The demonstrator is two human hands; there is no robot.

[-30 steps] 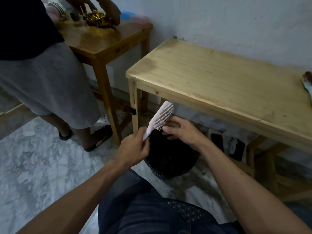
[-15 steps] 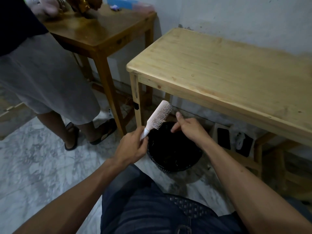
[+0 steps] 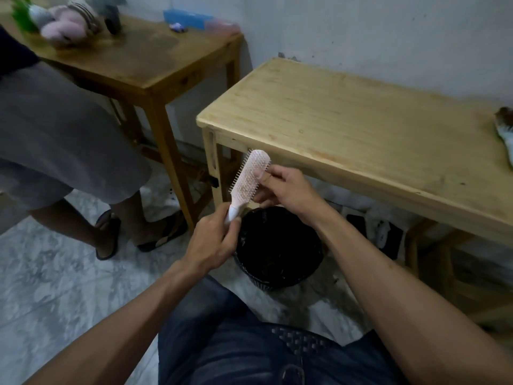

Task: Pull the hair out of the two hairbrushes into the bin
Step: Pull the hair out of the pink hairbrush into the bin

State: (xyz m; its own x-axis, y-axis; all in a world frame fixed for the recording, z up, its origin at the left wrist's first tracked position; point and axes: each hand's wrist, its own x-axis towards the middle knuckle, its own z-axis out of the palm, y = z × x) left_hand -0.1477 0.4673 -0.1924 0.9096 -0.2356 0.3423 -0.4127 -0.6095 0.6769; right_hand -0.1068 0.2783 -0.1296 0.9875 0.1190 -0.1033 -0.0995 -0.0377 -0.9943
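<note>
A pink hairbrush (image 3: 249, 177) stands tilted above the black bin (image 3: 278, 248), bristles facing me. My left hand (image 3: 213, 240) grips its white handle from below. My right hand (image 3: 288, 190) holds the brush head from the right, thumb pressed on the bristles and fingers behind it. The second hairbrush (image 3: 505, 132), with dark hair in it, lies at the far right edge of the light wooden table (image 3: 347, 126), partly cut off by the frame. The bin stands on the floor under the table's front edge, just beyond my knees.
A darker wooden table (image 3: 144, 62) stands at the back left with a pink soft toy (image 3: 66, 23) and a blue box (image 3: 188, 19). Another person in grey shorts (image 3: 55, 140) and sandals stands at the left. The floor is marble-patterned.
The brush has turned so its bristles face me. My right hand rose from over the bin and took hold of the brush head. The view tilted up a little.
</note>
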